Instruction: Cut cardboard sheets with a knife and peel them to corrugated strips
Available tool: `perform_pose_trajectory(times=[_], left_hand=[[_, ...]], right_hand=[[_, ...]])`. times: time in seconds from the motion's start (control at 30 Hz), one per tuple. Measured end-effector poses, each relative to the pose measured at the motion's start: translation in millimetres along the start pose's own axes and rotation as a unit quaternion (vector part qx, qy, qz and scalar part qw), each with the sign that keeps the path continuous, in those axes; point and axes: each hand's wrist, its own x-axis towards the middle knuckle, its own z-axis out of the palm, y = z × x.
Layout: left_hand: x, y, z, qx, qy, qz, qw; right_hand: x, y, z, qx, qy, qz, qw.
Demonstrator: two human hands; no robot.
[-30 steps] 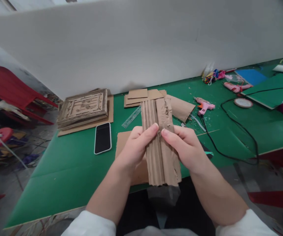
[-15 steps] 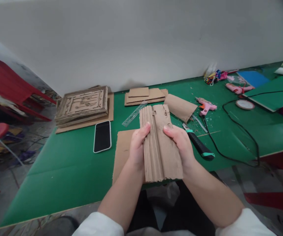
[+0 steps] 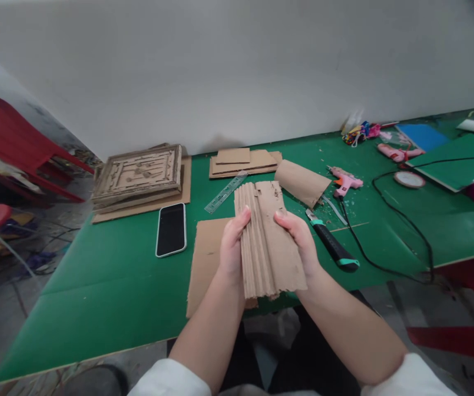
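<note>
Between my two hands is a piece of cardboard (image 3: 268, 242) with lengthwise ridges or folds on its left half and a flatter right half; its ends are ragged. My left hand (image 3: 233, 242) grips the left edge, thumb on top. On the opposite edge, my right hand (image 3: 301, 236) is closed the same way, its fingers hidden underneath. Partly under the held piece and my left forearm, a flat cardboard sheet (image 3: 206, 258) lies on the green table (image 3: 130, 297). A black and teal utility knife (image 3: 331, 242) rests to the right of my right hand.
A phone (image 3: 171, 230) and stacked cardboard panels (image 3: 138, 176) lie to the left. Further back are a clear ruler (image 3: 225, 192), cardboard pieces (image 3: 245, 159) and a curled brown sheet (image 3: 302, 181). A pink glue gun (image 3: 346, 180) trails a black cable (image 3: 410, 220) rightward.
The held cardboard has tilted slightly, its near end now a little higher in view. Both hands keep their hold, and the things on the table stay put.
</note>
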Motion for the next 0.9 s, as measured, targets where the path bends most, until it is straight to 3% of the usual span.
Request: perform_pose_trajectory(times=[0.37,0.9], left_hand=[[3.7,-0.8,-3.7,-0.009,0.014,-0.023,1.000],[5.2,-5.4,-6.9,-0.044,0.006,-0.030,0.999]], right_hand=[[7.7,14.5,-8.4,-0.011,0.041,-0.007,0.999],[8.4,9.2,-5.7,-0.027,0.065,-0.030,0.997]])
